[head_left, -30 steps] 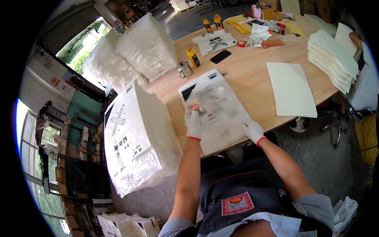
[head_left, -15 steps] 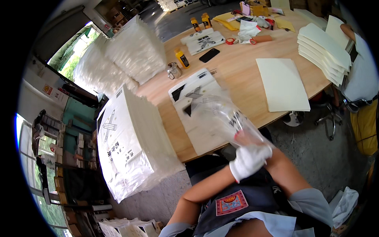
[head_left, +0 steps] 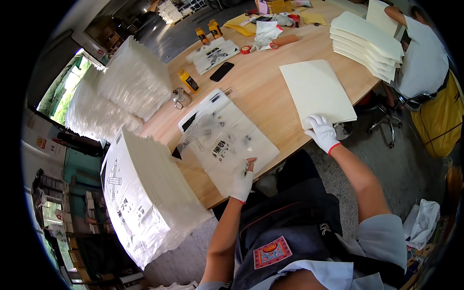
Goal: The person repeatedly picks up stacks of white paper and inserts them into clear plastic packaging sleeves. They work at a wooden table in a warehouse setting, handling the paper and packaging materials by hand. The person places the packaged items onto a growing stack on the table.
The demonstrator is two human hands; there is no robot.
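My left hand point(head_left: 241, 185), in a white glove that leaves some fingertips bare, is at the near edge of a clear printed plastic bag point(head_left: 224, 137). Its bare thumb and fingertip are close together on the film; the other fingers blend into the white. That bag lies flat over more printed bags on the table. Over the near left corner of a stack of cream paper sheets point(head_left: 319, 92) rests my right hand point(head_left: 321, 131), gloved in white with a red cuff. Its fingers are spread on the paper; the thumb is hard to see.
A tall stack of bags point(head_left: 140, 179) stands at the left, with wrapped bundles point(head_left: 135, 77) behind. On the wooden table point(head_left: 261, 82) are a phone point(head_left: 222, 72), an orange bottle point(head_left: 188, 80), a jar point(head_left: 181, 98) and red tape point(head_left: 245, 50). A person point(head_left: 418, 58) sits beside stacked paper point(head_left: 365, 43).
My right hand has come out of the clear bag and moved right to the cream paper. The bag now lies flat, with my left hand at its near edge. The view has shifted right.
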